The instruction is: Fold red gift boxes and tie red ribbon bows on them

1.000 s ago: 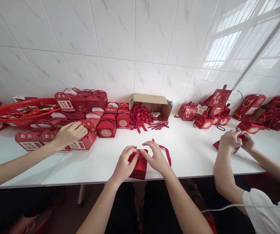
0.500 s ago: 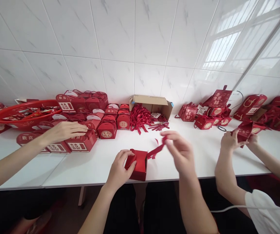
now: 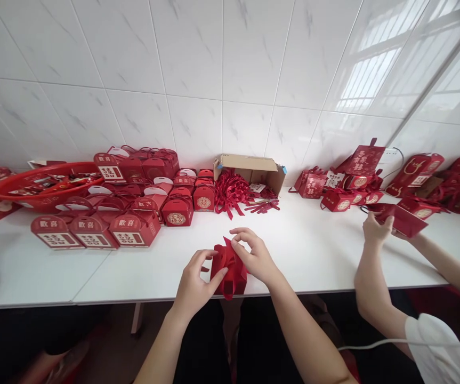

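Note:
A small red gift box (image 3: 241, 289) stands at the table's front edge before me, with a red ribbon (image 3: 228, 288) lying across its top and hanging down the front. My left hand (image 3: 198, 280) is curled around the box's left side, thumb over the top near the ribbon. With thumb and forefinger, my right hand (image 3: 256, 257) pinches the ribbon's upper part above the box's right side. The hands and ribbon partly cover the box top.
Finished red boxes (image 3: 134, 230) stand in rows at left, by a red basin (image 3: 17, 198) of wrapped items. Behind is a cardboard carton (image 3: 249, 161) with a ribbon pile (image 3: 232, 186). A co-worker's hands (image 3: 377, 229) hold a red box (image 3: 408, 220) at right.
My right hand has brought the ribbon leftward onto the box. The co-worker's arm on the left has withdrawn from the boxes. The right co-worker has turned the red box.

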Tool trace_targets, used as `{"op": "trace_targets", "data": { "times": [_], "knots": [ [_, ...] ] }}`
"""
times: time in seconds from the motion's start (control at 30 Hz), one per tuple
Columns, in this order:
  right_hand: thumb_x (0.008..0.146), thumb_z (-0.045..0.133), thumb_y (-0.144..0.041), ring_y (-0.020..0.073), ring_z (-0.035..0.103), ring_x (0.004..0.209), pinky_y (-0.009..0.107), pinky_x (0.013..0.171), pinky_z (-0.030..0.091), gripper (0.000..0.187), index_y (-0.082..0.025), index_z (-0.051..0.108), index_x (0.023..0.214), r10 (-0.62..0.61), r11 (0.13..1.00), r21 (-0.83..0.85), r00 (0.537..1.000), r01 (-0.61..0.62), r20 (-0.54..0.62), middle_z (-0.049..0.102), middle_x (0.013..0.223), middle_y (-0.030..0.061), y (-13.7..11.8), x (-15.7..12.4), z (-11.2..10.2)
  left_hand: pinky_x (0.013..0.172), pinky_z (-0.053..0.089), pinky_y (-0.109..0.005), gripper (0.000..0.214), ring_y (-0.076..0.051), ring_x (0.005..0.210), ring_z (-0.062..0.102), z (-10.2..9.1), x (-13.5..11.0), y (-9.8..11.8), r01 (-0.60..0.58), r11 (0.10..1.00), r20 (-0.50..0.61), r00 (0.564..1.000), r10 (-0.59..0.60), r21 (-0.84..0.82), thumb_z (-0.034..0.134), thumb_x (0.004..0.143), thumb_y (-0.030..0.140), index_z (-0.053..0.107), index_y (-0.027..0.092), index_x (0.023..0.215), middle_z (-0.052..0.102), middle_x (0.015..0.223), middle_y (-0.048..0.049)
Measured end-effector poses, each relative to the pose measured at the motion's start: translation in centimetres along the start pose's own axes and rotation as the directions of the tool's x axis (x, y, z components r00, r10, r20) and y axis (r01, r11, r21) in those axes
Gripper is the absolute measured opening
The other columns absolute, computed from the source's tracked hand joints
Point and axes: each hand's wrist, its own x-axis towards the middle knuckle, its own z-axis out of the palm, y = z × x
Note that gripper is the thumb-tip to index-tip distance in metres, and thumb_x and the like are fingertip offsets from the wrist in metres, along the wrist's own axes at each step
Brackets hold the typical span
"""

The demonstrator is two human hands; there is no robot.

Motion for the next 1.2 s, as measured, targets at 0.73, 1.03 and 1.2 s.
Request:
{"op": "trace_targets", "data": {
  "times": [0.73, 1.03, 1.2],
  "knots": [
    [0.082, 0.051, -0.018, 0.0239, 0.047, 0.124, 0.049, 0.103, 0.026, 0.020, -0.020, 0.062, 0.066, 0.150, 0.968, -0.229, 0.966, -0.101, 0.209, 0.064, 0.112, 0.0088, 0.6, 0.5, 2.4, 0.075, 0.056, -0.030, 0.031, -0.020, 0.096, 0.063, 0.7, -0.8, -0.7, 0.185, 0.945, -0.089, 0.972, -0.216, -0.271, 0.058, 0.083, 0.041, 0.051, 0.021, 0.106, 0.062, 0.098, -0.0066],
    [0.076, 0.053, -0.013, 0.0256, 0.051, 0.120, 0.048, 0.099, 0.031, 0.022, -0.019, 0.056, 0.056, 0.187, 0.962, -0.235, 0.960, -0.136, 0.209, 0.065, 0.107, 0.0092, 0.4, 0.5, 2.2, 0.075, 0.055, -0.029, 0.030, -0.020, 0.096, 0.063, 0.7, -1.1, -0.8, 0.186, 0.943, -0.091, 0.972, -0.218, -0.275, 0.057, 0.084, 0.040, 0.050, 0.021, 0.106, 0.063, 0.097, -0.0064],
    [0.077, 0.053, -0.014, 0.0252, 0.051, 0.119, 0.046, 0.100, 0.031, 0.020, -0.018, 0.059, 0.058, 0.212, 0.958, -0.237, 0.955, -0.161, 0.209, 0.064, 0.111, 0.0091, 0.4, 0.5, 2.3, 0.075, 0.054, -0.028, 0.030, -0.019, 0.096, 0.062, 0.7, -1.1, -0.6, 0.195, 0.938, -0.087, 0.970, -0.229, -0.286, 0.057, 0.083, 0.040, 0.051, 0.021, 0.105, 0.063, 0.098, -0.0064]
  ]
}}
